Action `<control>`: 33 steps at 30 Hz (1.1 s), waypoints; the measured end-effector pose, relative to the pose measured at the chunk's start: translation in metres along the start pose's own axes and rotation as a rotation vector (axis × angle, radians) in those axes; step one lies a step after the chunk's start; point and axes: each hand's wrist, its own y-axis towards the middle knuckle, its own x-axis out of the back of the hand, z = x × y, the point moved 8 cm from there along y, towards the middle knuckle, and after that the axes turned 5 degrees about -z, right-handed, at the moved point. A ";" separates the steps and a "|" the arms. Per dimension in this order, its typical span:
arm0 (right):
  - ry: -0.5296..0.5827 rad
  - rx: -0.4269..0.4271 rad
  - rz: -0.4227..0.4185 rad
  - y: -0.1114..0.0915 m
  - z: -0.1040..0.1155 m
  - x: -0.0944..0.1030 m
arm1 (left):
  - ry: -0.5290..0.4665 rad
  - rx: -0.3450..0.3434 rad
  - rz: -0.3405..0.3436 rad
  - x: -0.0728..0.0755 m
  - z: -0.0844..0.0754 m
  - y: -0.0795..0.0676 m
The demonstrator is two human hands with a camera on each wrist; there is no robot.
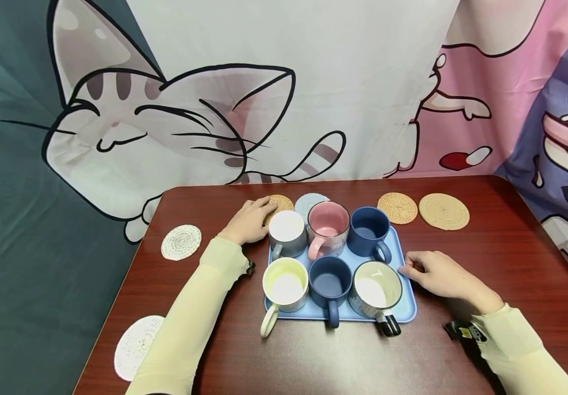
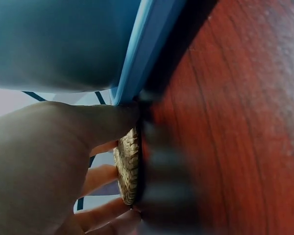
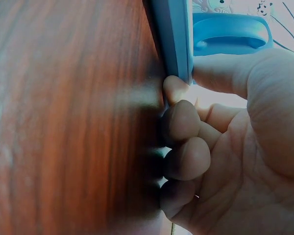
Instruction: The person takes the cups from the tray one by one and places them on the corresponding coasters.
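Observation:
In the head view, my left hand (image 1: 250, 221) is at the tray's back left corner, beside the grey mug (image 1: 289, 233). Its fingers reach round a tan woven coaster (image 2: 128, 166), their tips partly hidden behind it; the thumb lies close to the tray's rim. My right hand (image 1: 439, 274) pinches the right rim of the light blue tray (image 3: 172, 34), thumb over the edge and fingers curled below. Two rows of mugs stand on the tray: grey, pink (image 1: 328, 227) and blue (image 1: 368, 233) behind; pale yellow (image 1: 285, 285), navy (image 1: 330, 282) and cream with a black handle (image 1: 375, 291) in front.
A pale blue coaster (image 1: 307, 204) lies behind the pink mug. Two tan coasters (image 1: 397, 208) are at the back right. White coasters (image 1: 181, 242) sit along the left side of the brown table (image 1: 244, 362). Printed cloth (image 1: 353, 49) hangs behind the table.

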 end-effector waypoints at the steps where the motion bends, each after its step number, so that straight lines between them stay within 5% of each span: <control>1: 0.000 -0.001 0.001 0.000 0.000 0.000 | 0.000 -0.005 0.006 0.000 0.000 0.000; 15: 0.006 -0.004 -0.001 -0.001 0.002 0.001 | -0.042 -0.039 0.053 0.000 -0.007 0.000; 33: 0.003 -0.007 0.000 -0.001 0.000 0.000 | -0.029 -0.045 0.019 -0.002 0.001 -0.001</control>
